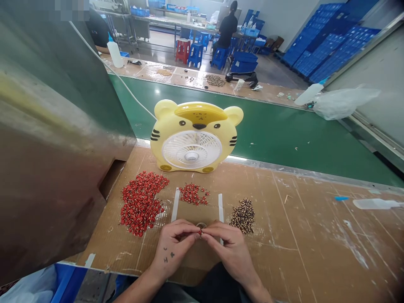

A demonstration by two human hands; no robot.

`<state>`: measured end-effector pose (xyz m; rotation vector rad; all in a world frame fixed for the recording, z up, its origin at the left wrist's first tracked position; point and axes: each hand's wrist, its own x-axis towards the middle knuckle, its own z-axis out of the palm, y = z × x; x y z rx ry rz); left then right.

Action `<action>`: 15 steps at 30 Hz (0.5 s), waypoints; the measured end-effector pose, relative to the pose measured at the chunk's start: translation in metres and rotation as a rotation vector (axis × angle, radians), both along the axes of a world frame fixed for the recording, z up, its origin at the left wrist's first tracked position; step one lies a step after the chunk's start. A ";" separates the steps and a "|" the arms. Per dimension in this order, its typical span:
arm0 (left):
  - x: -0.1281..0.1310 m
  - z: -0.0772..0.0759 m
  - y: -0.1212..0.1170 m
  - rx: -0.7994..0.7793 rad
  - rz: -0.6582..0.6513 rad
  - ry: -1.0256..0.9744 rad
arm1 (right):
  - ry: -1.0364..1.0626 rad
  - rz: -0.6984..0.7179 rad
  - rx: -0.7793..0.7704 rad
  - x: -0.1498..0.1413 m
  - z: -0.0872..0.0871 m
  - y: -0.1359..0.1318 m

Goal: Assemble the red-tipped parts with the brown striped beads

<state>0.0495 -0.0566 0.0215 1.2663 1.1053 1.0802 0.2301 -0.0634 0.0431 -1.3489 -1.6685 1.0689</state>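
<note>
Left hand (174, 245), ink marks on back, and right hand (232, 246): thumbs and forefingers pinched together at one small red piece (200, 232), mostly hidden by fingertips, above the near middle of a cardboard-covered table (303, 235). Just beyond: small red pile (192, 194), between two pale tape strips (176, 204). Left: larger red pile (142, 204). Right: dark-and-tan pile (243, 216). Far side: yellow animal-faced fan (195, 113), upright. Far right: white bottle (375, 204), lying flat.
</note>
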 end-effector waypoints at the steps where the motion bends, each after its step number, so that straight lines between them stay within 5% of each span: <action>1: 0.000 0.000 -0.001 -0.002 0.006 0.013 | -0.008 0.001 -0.005 0.000 0.001 -0.001; 15: -0.009 0.004 -0.009 0.049 -0.029 0.160 | 0.014 0.028 -0.085 -0.009 0.006 -0.004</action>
